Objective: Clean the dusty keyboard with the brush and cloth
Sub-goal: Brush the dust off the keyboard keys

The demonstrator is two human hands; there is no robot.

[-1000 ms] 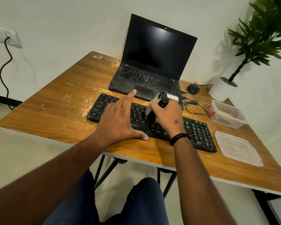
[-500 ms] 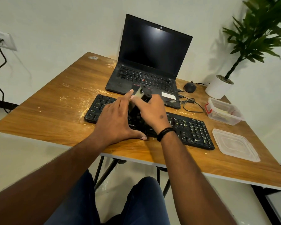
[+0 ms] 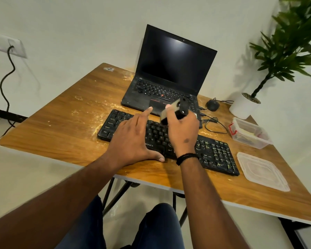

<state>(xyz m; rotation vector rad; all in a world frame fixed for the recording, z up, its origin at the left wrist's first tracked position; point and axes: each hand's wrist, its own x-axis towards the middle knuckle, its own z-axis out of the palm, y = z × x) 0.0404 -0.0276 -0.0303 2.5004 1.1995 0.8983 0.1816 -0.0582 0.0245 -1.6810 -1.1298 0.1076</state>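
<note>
The right hand [image 3: 184,129] grips the brush [image 3: 176,111] over the keyboard [image 3: 215,153], whose dusty length runs rightward; the left hand [image 3: 131,141] lies open, steadying it.

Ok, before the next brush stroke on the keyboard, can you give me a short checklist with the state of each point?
1. Keyboard held steady: ok, the left hand lies flat on its left half.
2. Brush gripped: ok, the right hand is closed around it.
3. Bristles touching the keys: cannot tell, the hand hides the tip.
4. Dust left: not ok, the right-side keys show pale streaks.
5. Table clean: not ok, powder lies left of the keyboard.
6. Cloth ready: cannot tell, none is visible.
</note>
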